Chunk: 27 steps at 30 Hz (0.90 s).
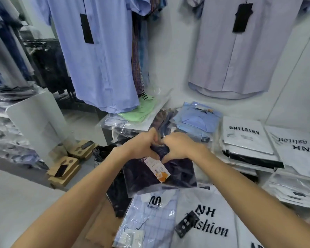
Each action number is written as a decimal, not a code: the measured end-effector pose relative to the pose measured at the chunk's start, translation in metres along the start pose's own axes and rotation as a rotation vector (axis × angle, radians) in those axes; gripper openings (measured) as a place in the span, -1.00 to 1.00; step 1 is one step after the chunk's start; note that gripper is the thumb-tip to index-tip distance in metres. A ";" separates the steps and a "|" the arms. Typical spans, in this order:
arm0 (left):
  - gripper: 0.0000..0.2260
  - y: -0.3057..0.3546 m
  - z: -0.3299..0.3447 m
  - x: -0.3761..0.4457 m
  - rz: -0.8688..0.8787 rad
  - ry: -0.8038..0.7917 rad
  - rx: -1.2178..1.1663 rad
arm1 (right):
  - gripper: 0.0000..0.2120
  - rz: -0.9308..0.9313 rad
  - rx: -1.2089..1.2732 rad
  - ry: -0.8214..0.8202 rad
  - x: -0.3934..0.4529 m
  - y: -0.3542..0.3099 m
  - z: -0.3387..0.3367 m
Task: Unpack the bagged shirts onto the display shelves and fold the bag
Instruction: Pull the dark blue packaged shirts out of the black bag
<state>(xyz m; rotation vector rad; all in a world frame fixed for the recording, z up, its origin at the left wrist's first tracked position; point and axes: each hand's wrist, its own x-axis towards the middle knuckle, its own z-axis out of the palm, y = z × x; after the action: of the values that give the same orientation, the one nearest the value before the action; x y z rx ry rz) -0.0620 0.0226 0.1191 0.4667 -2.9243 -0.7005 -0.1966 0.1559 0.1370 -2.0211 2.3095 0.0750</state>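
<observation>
While both arms reach forward, the left hand (143, 144) and right hand (179, 146) each grip the far edge of a dark bagged shirt (175, 173) lying atop packaged shirts, beside the shelf (297, 178).

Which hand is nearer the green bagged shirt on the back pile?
Left. The left hand grips the dark bagged shirt almost directly below the green bagged shirt; the right hand grips the same package farther to the right.

Bagged shirt (159, 173) atop pile, boxes (247, 138) right.
</observation>
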 end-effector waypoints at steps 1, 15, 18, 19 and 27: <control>-0.41 -0.001 -0.002 -0.001 -0.018 -0.005 -0.020 | -0.54 0.008 0.033 -0.042 0.003 0.001 0.005; -0.56 -0.043 -0.009 -0.036 -0.053 0.060 -0.481 | -0.69 0.038 0.462 -0.155 -0.011 0.024 0.038; -0.50 -0.032 -0.012 -0.025 -0.007 0.107 -0.574 | -0.70 0.088 0.676 -0.041 -0.004 0.010 0.051; -0.51 -0.032 -0.013 -0.023 -0.009 0.155 -0.558 | -0.59 0.112 0.741 0.001 0.000 0.009 0.059; -0.37 -0.087 0.008 -0.040 -0.279 0.417 -0.713 | -0.79 0.205 1.214 0.259 -0.003 0.007 0.060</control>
<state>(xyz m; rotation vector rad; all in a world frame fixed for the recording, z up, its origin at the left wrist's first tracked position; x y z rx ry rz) -0.0017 -0.0351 0.0712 0.8073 -2.0581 -1.3961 -0.2017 0.1651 0.0773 -1.1690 1.8207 -1.2772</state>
